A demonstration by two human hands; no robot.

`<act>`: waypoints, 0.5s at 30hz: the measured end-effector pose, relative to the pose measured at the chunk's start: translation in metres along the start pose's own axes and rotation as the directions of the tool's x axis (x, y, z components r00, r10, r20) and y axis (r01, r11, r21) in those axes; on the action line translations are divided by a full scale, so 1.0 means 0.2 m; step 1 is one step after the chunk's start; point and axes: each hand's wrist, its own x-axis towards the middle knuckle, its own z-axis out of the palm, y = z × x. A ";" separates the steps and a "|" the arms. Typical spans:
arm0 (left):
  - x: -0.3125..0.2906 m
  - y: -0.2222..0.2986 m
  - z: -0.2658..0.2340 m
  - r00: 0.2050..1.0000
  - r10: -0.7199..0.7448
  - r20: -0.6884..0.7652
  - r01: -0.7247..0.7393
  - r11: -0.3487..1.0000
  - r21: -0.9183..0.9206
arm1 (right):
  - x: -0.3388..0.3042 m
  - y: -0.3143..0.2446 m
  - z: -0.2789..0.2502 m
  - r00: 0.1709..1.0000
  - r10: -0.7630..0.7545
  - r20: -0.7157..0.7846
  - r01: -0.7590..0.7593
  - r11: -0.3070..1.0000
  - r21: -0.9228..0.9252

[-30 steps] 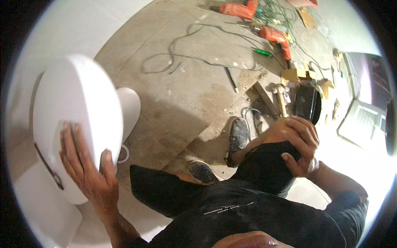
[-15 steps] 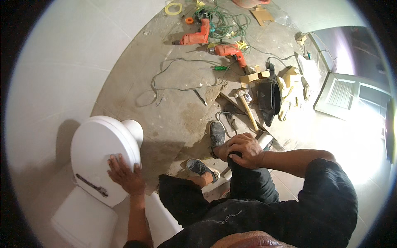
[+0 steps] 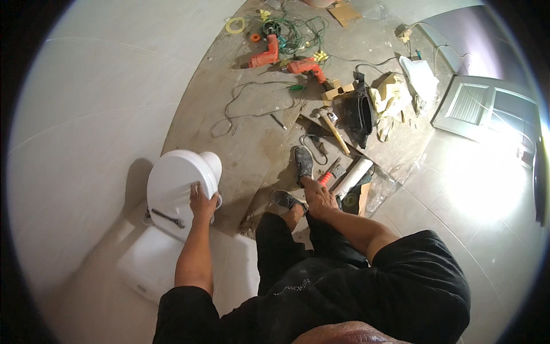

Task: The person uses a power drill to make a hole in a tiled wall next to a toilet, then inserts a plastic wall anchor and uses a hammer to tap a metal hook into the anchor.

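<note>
My left hand rests on the white closed toilet lid at the lower left. Its fingers lie along the top near the rim, with the thumb apart at the edge. An adjustable wrench lies on the back of the lid, just left of that hand. Behind it is the white cistern. My right hand is laid on my bent right leg, its fingers pointing downward and partly hard to see; no tool shows in it. Close to it are a red-handled tool and a white pipe.
A hammer, a black tool bag and a beige bag lie ahead on the dusty floor. Farther off are two red drills amid tangled green cable. A louvred door panel stands at the right.
My view has shifted, so the toilet appears farther right. My left hand stays on the lid, nearer its edge. My right hand has slid lower on my leg, uncovering the pipe and red-handled tool.
</note>
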 end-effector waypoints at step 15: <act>-1.33 0.57 -0.01 0.754 0.359 0.550 -0.115 0.896 -0.428 | -0.27 0.50 -0.36 0.933 0.358 0.043 -0.361 0.928 0.093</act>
